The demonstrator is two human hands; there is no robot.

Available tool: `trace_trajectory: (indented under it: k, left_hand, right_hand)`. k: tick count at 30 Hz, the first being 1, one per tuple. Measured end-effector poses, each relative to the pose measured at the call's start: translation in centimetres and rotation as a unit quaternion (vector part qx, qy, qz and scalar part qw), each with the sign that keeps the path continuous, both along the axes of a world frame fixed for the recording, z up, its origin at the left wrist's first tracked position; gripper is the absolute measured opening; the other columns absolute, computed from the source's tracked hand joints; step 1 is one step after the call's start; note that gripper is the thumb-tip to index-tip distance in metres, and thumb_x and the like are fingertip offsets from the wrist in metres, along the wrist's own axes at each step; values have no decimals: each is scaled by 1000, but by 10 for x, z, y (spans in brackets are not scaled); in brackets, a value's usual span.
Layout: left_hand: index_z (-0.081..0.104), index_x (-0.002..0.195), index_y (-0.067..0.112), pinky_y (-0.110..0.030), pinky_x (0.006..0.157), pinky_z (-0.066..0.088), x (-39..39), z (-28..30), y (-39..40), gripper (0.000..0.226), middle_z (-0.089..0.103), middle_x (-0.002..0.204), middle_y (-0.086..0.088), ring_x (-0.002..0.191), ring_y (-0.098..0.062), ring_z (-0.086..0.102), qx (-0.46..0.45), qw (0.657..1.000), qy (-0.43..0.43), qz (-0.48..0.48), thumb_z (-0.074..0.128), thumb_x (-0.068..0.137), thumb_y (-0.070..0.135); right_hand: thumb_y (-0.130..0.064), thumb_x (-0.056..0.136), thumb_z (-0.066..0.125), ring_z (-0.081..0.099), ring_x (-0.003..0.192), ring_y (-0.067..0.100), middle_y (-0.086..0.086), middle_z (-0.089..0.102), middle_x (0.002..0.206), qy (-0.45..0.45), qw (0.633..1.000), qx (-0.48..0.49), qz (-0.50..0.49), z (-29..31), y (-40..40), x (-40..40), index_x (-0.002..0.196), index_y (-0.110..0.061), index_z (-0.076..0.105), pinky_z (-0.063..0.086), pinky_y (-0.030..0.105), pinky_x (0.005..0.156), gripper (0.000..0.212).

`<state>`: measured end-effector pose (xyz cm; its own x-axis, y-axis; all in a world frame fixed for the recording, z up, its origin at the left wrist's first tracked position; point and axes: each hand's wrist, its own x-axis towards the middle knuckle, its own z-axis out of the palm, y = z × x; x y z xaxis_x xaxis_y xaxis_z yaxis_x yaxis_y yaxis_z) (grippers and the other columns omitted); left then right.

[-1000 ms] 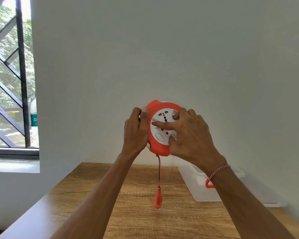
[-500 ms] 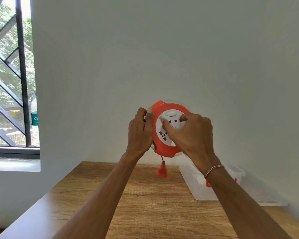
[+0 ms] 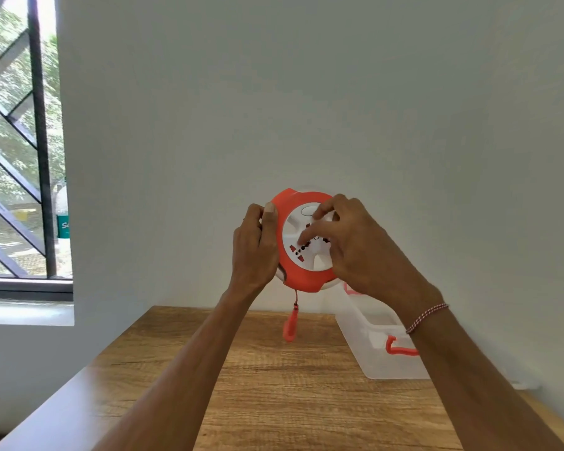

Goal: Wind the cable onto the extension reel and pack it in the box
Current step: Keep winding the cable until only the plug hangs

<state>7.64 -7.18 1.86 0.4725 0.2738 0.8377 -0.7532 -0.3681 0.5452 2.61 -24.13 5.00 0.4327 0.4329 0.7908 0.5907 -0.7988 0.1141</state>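
I hold the round extension reel [image 3: 302, 281] up in front of the wall, above the wooden table [image 3: 274, 402]. It has an orange rim and a white socket face [image 3: 292, 229]. My left hand [image 3: 254, 245] grips the rim on its left side, thumb on the front. My right hand [image 3: 355, 249] lies over the white face with bent fingers hooked on it, the index fingertip near the sockets. A short length of orange cable [image 3: 296, 297] hangs below the reel and ends in an orange plug [image 3: 289, 327], clear of the table. The translucent plastic box [image 3: 381, 359] stands open at the right.
The box has a red latch [image 3: 401, 348] on its near end and sits against the white wall. A barred window [image 3: 13, 157] is at the far left, with a sill below it. The table's left edge runs diagonally toward me.
The white face has turned under my right hand and the hanging cable has shortened, lifting the plug closer to the reel. My left hand has kept its grip on the rim.
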Motion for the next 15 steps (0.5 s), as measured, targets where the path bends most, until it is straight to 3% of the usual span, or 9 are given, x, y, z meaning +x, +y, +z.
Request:
trace_trajectory:
  k: [2, 5, 11, 15]
  left_hand:
    - [53, 94, 14, -22, 55, 55, 1, 0, 1, 34, 64, 79, 15, 64, -10, 64, 4, 1000, -4, -5, 36, 101, 43]
    - [54, 94, 12, -18, 53, 54, 2, 0, 2, 38, 63, 74, 17, 59, -4, 62, 4, 1000, -11, -10, 36, 101, 44]
    - [55, 95, 10, -27, 53, 55, 1, 0, 2, 38, 64, 74, 8, 60, -15, 64, 2, 1000, -18, -17, 36, 101, 43]
    - [55, 94, 9, -44, 54, 56, -1, 1, 3, 39, 64, 74, -4, 62, -25, 64, -9, 1000, -12, -17, 37, 102, 43]
  right_hand:
    - [-16, 67, 86, 43, 118, 22, 2, 54, 127, 3, 999, -40, -2, 1, 2, -3, 100, -33, 70, 52, 38, 87, 40]
    - [-21, 62, 90, 41, 120, 25, 1, 53, 132, -5, 998, -66, -1, 1, 6, -5, 97, -32, 70, 51, 40, 87, 43]
    - [-20, 59, 91, 45, 111, 23, -1, 58, 132, -34, 996, -79, 12, 3, 2, -6, 84, -27, 73, 53, 40, 83, 32]
    - [-22, 58, 92, 49, 103, 20, -6, 66, 122, -42, 993, -111, 18, 5, -1, -5, 80, -24, 78, 56, 39, 79, 26]
